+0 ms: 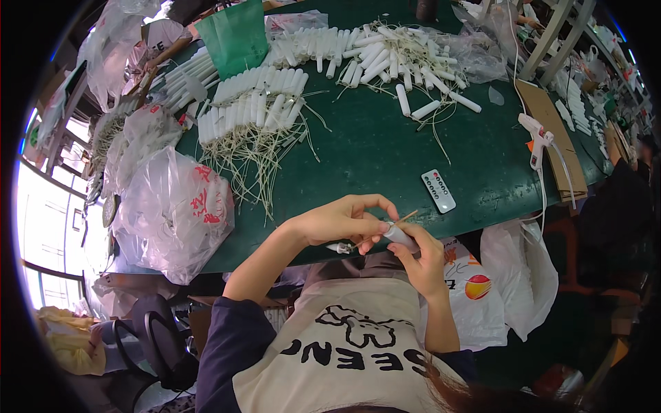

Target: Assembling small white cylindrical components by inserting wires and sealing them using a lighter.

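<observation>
Close by me, the person in the cream shirt [344, 323] with dark sleeves is working at the near edge of the green tabletop [358, 162]. The right hand [425, 265] is wrapping around a white tube [401, 237], gripping it by its body at that edge. The left hand [341, 221] is drawing its thumb and fingers together at the tube's other end, the forefinger arching above. A thin tan stick [407, 215] is poking out there, though I can't tell which hand is holding it. A small white piece [339, 248] is showing just below the left hand. White plastic bags [520, 279] are hanging beside the right forearm.

A bit farther in, a white remote control [438, 191] is lying beyond the right hand, and a clear bag with red print [172, 213] is bulging off to the left. Over on the right, a white glue gun [536, 141] is resting by a cardboard strip [551, 138].

Farther back, rows of white tubes [255, 110] are trailing pale wires [258, 158] toward us. Behind them a green bag [234, 41] is standing, and to its right a loose heap of more tubes [392, 55] is spreading across the far side.
</observation>
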Demonstrator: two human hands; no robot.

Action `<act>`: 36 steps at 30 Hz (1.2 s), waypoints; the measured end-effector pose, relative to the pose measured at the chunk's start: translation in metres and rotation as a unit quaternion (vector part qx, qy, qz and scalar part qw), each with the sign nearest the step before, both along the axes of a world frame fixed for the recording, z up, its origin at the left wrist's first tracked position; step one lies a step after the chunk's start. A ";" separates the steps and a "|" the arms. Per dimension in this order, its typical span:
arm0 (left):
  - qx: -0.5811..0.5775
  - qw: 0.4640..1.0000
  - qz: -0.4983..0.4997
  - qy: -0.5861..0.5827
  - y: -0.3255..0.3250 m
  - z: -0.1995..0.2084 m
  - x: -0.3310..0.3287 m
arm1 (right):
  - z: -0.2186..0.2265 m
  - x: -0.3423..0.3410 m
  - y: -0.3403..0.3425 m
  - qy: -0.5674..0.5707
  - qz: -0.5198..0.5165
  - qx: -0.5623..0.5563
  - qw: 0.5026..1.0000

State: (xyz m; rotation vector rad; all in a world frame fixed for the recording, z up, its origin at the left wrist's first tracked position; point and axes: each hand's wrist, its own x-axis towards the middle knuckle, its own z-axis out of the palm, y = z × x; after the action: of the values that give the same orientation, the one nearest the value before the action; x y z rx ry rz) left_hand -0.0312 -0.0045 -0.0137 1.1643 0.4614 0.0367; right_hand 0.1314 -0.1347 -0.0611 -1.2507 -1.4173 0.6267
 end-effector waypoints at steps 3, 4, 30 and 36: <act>-0.051 0.998 -0.040 -0.008 0.002 -0.006 0.000 | -0.001 -0.002 -0.001 -0.004 -0.003 0.010 1.000; -0.051 0.998 -0.041 -0.008 0.001 -0.008 -0.001 | -0.003 -0.003 -0.002 0.025 0.009 0.003 1.000; 0.028 0.997 -0.071 0.009 -0.011 -0.011 -0.019 | -0.025 0.063 0.052 -0.214 -0.262 -0.135 0.931; 0.036 0.997 -0.065 0.024 -0.012 -0.012 -0.017 | -0.009 0.062 0.036 -0.114 -0.191 -0.033 0.974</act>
State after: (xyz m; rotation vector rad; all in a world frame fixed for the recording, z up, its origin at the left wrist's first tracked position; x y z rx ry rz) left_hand -0.0485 -0.0165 -0.0262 1.2653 0.4288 -0.0887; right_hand 0.1929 -0.0991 -0.0701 -1.6374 -1.2949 0.2748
